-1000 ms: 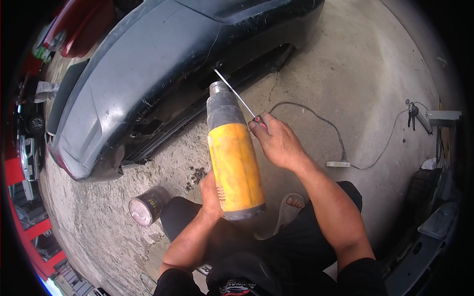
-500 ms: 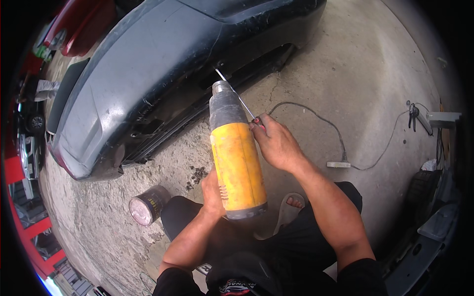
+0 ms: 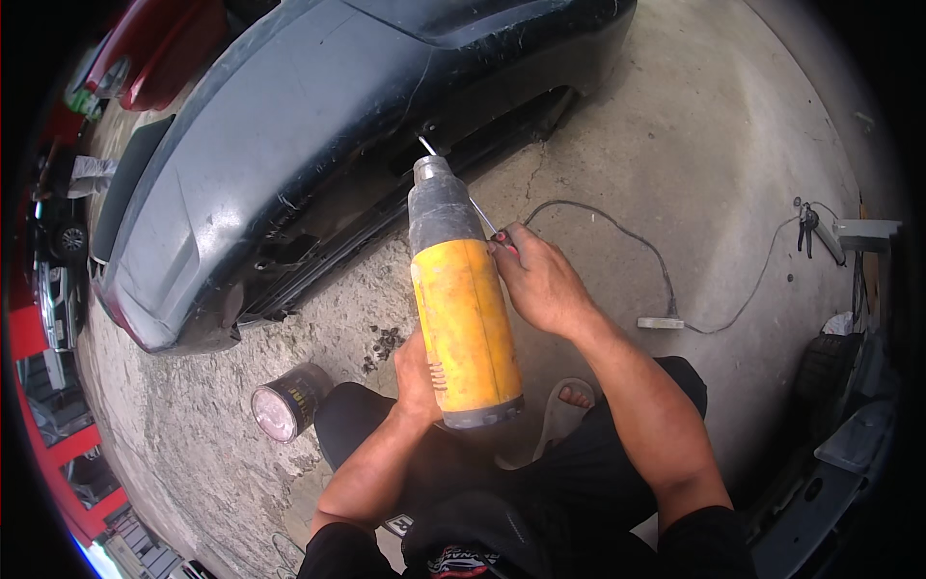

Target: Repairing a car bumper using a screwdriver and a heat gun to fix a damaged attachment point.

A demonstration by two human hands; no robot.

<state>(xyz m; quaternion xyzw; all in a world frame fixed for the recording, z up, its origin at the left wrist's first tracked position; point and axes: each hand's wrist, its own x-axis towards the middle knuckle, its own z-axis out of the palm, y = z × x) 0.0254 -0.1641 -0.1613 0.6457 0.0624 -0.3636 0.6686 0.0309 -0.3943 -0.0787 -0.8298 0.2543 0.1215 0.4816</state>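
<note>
My left hand [image 3: 415,376] is closed around a yellow and dark grey heat gun [image 3: 463,323], whose body hides most of the fingers. The metal nozzle points away from me, toward a dark grey car bumper [image 3: 251,135] with scratches and a crack. In my right hand [image 3: 543,278] is a screwdriver [image 3: 484,218] with a red and black handle. Its thin shaft passes behind the heat gun's nozzle, and the tip shows just beyond, in front of the bumper's lower opening. Whether that tip touches the bumper I cannot tell.
A can [image 3: 289,403] stands on the rough concrete left of my knees, near small dark scraps [image 3: 384,345]. A cable [image 3: 641,241] runs to a white power strip [image 3: 661,322] at the right. Farther right lie a caulking gun [image 3: 818,232] and a tire [image 3: 825,372].
The heat gun's nozzle has shifted very slightly, covering a bit more of the screwdriver's shaft. Both hands keep their holds, and the bumper stays in place.
</note>
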